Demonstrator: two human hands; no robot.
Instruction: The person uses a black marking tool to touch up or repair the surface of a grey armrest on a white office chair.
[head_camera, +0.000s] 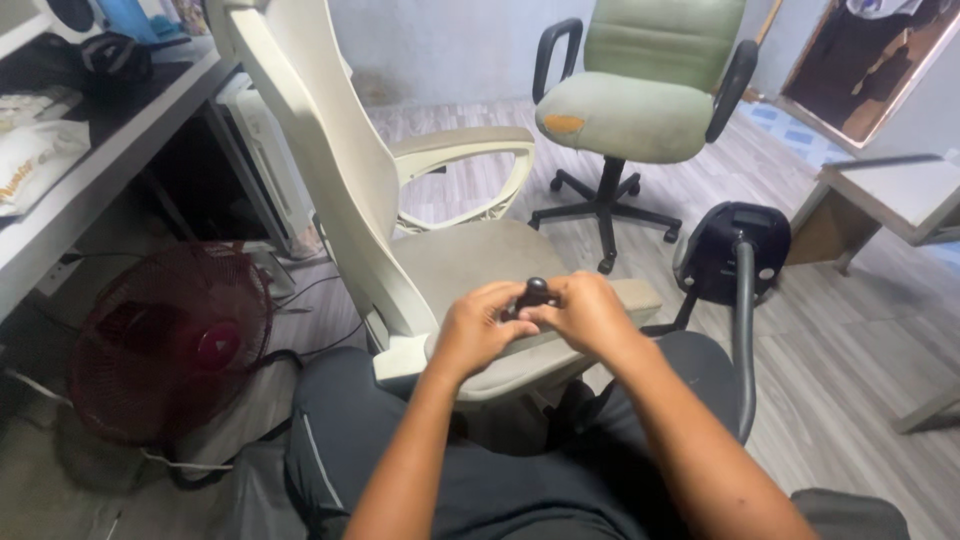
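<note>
We are pinching a small black knob (533, 293) between left hand (478, 328) and right hand (583, 312), fingers closed, apparently fitting it at the white chair (470, 262) seat's edge, needing careful alignment.

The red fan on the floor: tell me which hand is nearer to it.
Left. The left hand is over the white chair's seat, on the side towards the red fan; the right hand is farther from it.

left hand (475, 328), right hand (583, 312), fingertips meeting, pinching grip
</note>
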